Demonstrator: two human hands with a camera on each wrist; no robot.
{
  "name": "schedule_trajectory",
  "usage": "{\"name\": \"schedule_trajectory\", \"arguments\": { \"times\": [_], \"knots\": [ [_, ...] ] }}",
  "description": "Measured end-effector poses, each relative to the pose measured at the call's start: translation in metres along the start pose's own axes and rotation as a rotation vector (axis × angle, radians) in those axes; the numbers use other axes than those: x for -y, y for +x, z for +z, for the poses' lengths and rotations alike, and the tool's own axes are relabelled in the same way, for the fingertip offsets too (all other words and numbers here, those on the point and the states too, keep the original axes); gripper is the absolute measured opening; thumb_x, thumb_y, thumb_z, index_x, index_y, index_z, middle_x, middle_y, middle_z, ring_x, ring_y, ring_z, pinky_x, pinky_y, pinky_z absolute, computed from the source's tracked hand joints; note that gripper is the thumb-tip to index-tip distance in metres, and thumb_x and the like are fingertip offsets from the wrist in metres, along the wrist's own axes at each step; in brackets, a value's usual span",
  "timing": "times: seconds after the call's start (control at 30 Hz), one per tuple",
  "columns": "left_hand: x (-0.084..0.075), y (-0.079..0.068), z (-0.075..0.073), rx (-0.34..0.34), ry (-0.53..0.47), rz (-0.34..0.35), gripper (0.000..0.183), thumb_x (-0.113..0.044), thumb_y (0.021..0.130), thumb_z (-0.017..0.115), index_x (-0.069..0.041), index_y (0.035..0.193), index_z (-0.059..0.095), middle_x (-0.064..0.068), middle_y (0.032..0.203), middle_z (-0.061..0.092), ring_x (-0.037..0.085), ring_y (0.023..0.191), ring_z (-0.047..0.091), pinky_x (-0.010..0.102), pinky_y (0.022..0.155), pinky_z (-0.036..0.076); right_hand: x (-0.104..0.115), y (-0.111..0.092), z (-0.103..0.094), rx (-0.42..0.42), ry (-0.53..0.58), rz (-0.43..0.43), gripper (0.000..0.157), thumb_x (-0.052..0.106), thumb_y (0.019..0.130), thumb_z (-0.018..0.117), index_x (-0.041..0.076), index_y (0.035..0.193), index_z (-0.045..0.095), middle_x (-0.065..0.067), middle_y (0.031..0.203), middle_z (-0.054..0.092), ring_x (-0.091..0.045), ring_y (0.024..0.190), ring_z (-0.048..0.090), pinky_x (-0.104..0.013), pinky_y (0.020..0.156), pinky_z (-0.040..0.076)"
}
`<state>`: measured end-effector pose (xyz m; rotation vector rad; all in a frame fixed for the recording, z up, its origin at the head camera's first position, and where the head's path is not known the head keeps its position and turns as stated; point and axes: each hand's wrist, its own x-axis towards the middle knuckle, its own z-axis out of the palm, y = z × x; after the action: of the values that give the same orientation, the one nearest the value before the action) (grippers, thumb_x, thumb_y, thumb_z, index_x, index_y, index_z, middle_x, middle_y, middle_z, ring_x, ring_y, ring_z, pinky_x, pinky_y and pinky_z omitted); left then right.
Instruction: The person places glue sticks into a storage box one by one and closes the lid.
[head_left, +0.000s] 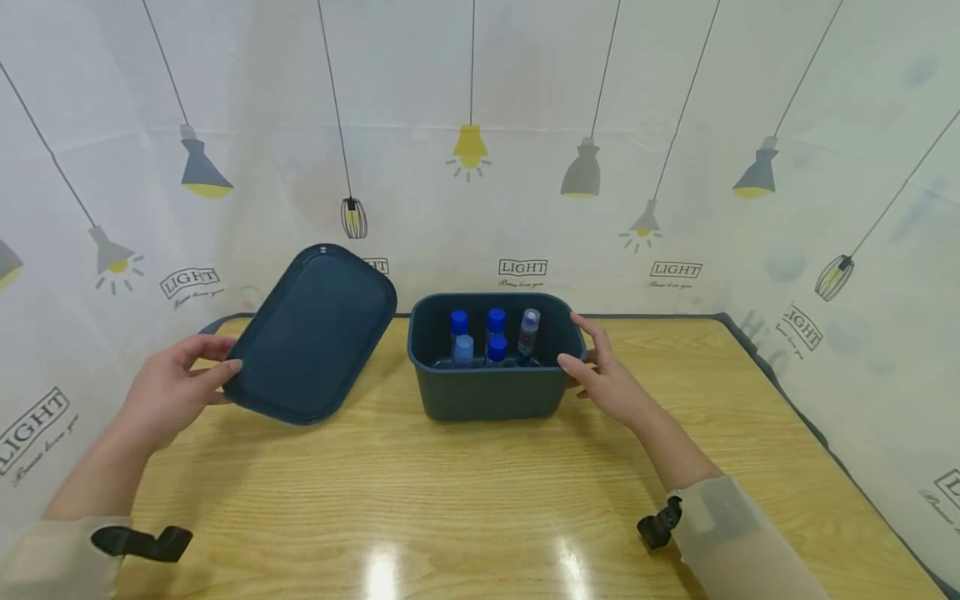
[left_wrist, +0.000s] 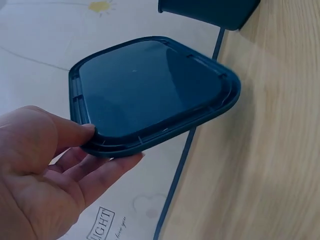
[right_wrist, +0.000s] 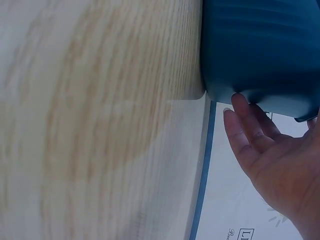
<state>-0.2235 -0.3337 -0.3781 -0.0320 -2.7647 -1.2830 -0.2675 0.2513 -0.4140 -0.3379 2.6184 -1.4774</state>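
My left hand (head_left: 176, 383) pinches a dark blue-green lid (head_left: 315, 333) by its near left corner, thumb on one face and fingers behind. The lid is held tilted above the table's left side; the left wrist view shows its grooved rim (left_wrist: 230, 90). My right hand (head_left: 611, 379) grips the right end of a matching open storage box (head_left: 491, 396), thumb and index finger at the rim, other fingers against the outer wall (right_wrist: 270, 95). Inside the box stand several small bottles, most with blue caps (head_left: 497, 346); one bottle (head_left: 528, 329) has a clear top and leans slightly.
The box stands on a wood-grain table (head_left: 450, 492) near its back edge. Behind and beside the table hangs a white cloth (head_left: 420, 83) printed with lamps. Black wrist mounts (head_left: 142, 543) sit on both sleeves.
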Motion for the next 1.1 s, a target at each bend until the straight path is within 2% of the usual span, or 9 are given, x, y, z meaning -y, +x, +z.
{"name": "schedule_trajectory", "arguments": {
  "times": [0.2,0.4,0.43,0.5,0.6,0.67,0.7,0.8,1.1],
  "knots": [
    [-0.020,0.004,0.005,-0.098,0.029,0.048,0.044,-0.026,0.113,0.062,0.000,0.149,0.060,0.021,0.135,0.059,-0.016,0.085,0.065,0.019,0.069,0.061,-0.002,-0.001,0.000,-0.002,0.000,-0.006,0.077,0.048,0.115,0.055,0.043,0.175,0.007,-0.028,0.133,0.058,-0.044,0.113,0.073,-0.058,0.097,0.059],
    [-0.034,0.009,0.011,-0.192,0.087,0.124,0.040,-0.026,0.113,0.063,-0.002,0.145,0.065,0.022,0.133,0.064,-0.021,0.079,0.059,0.017,0.063,0.055,-0.003,0.000,0.000,-0.005,-0.015,-0.012,0.078,0.050,0.114,0.055,0.044,0.175,0.007,-0.027,0.131,0.059,-0.042,0.112,0.074,-0.057,0.096,0.060],
    [-0.037,0.010,0.012,-0.210,0.099,0.140,0.039,-0.026,0.112,0.063,-0.002,0.144,0.066,0.021,0.132,0.065,-0.019,0.079,0.059,0.018,0.062,0.054,-0.003,0.000,0.000,-0.005,-0.016,-0.011,0.078,0.050,0.114,0.055,0.044,0.175,0.007,-0.027,0.131,0.059,-0.042,0.112,0.074,-0.057,0.096,0.060],
    [-0.043,0.011,0.014,-0.240,0.118,0.174,0.038,-0.024,0.112,0.064,-0.002,0.142,0.067,0.022,0.130,0.067,-0.008,0.081,0.067,0.016,0.061,0.051,-0.003,0.000,0.000,-0.005,-0.015,-0.012,0.077,0.050,0.114,0.055,0.044,0.175,0.006,-0.027,0.131,0.059,-0.042,0.112,0.074,-0.057,0.096,0.060],
    [-0.051,0.013,0.018,-0.271,0.135,0.225,0.036,-0.019,0.111,0.065,-0.001,0.142,0.068,0.023,0.132,0.066,0.022,0.095,0.077,0.007,0.068,0.046,-0.004,0.000,0.000,-0.009,-0.012,-0.011,0.076,0.049,0.114,0.054,0.045,0.174,0.007,-0.027,0.132,0.059,-0.041,0.112,0.074,-0.057,0.096,0.060],
    [-0.056,0.013,0.021,-0.284,0.138,0.265,0.033,-0.015,0.111,0.065,0.000,0.140,0.068,0.024,0.133,0.066,0.039,0.108,0.075,0.001,0.075,0.042,-0.004,-0.001,0.001,-0.011,-0.012,-0.011,0.076,0.049,0.114,0.054,0.045,0.174,0.007,-0.027,0.132,0.059,-0.041,0.112,0.074,-0.057,0.096,0.060],
    [-0.058,0.013,0.023,-0.291,0.140,0.283,0.032,-0.013,0.110,0.065,0.000,0.139,0.069,0.024,0.133,0.065,0.044,0.113,0.073,-0.001,0.079,0.039,-0.004,-0.001,0.001,-0.013,-0.011,-0.010,0.076,0.049,0.115,0.054,0.045,0.174,0.008,-0.027,0.132,0.059,-0.042,0.112,0.074,-0.058,0.096,0.060],
    [-0.062,0.014,0.027,-0.311,0.144,0.330,0.029,-0.008,0.109,0.065,0.001,0.136,0.069,0.023,0.131,0.065,0.046,0.116,0.071,-0.003,0.086,0.035,-0.004,-0.001,0.001,-0.015,-0.010,-0.011,0.076,0.049,0.115,0.054,0.045,0.174,0.007,-0.027,0.132,0.059,-0.042,0.112,0.074,-0.058,0.096,0.060],
    [-0.074,0.017,0.037,-0.343,0.148,0.428,0.027,-0.004,0.107,0.068,-0.001,0.134,0.072,0.021,0.123,0.066,0.046,0.109,0.075,-0.007,0.083,0.033,-0.005,0.000,0.001,-0.013,-0.012,-0.013,0.077,0.050,0.114,0.054,0.045,0.174,0.006,-0.028,0.133,0.059,-0.042,0.113,0.075,-0.058,0.096,0.061]
  ]
}}
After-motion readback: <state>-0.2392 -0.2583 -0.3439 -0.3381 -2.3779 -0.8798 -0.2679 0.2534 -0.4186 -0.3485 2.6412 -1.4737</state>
